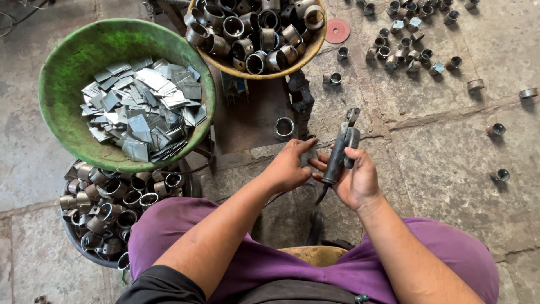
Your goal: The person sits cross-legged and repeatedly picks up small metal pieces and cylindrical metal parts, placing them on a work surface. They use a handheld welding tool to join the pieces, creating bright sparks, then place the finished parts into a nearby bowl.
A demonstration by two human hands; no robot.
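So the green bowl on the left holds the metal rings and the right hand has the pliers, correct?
Not quite. The head view shows the green bowl holding flat metal plates, not rings; the rings fill the yellow bowl above it and a dark tub below. The right hand does hold the pliers.

Stone floor [450,157], cracked, grey. Landmark: green bowl [67,73] on it, upper left. Below the bowl, dark tub [84,247] w/ metal rings. Right of the bowl, yellow bowl [315,45]; farther right, red disc [337,30] & scattered loose rings [405,50], some well apart.
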